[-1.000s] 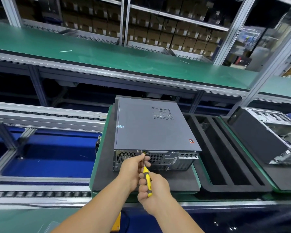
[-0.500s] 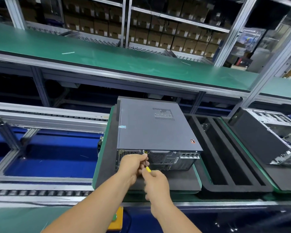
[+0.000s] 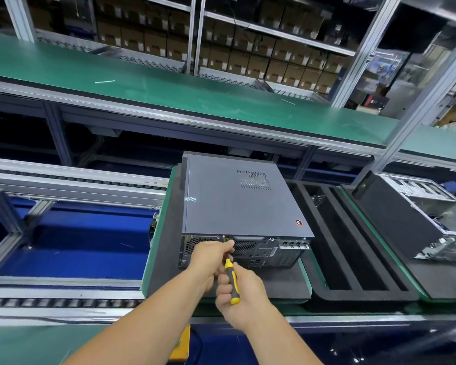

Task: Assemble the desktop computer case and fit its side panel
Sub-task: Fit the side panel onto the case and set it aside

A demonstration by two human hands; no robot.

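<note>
A grey desktop computer case (image 3: 237, 201) lies flat on a black foam pad (image 3: 169, 248), its side panel on top and its perforated rear face toward me. My right hand (image 3: 244, 293) grips a yellow and black screwdriver (image 3: 231, 281) by the handle. The shaft runs up to the rear face's top edge. My left hand (image 3: 208, 259) pinches the shaft near the tip against the case. The tip and any screw are hidden behind my fingers.
A black foam tray (image 3: 353, 259) with long slots sits right of the case. An open computer chassis (image 3: 416, 214) lies farther right. Left of the pad is a roller conveyor (image 3: 63, 180) over a blue surface. A green shelf (image 3: 169, 93) runs across the back.
My right hand has drawn back toward me, so more of the screwdriver handle shows than half a second ago. My left hand stays at the case's rear edge.
</note>
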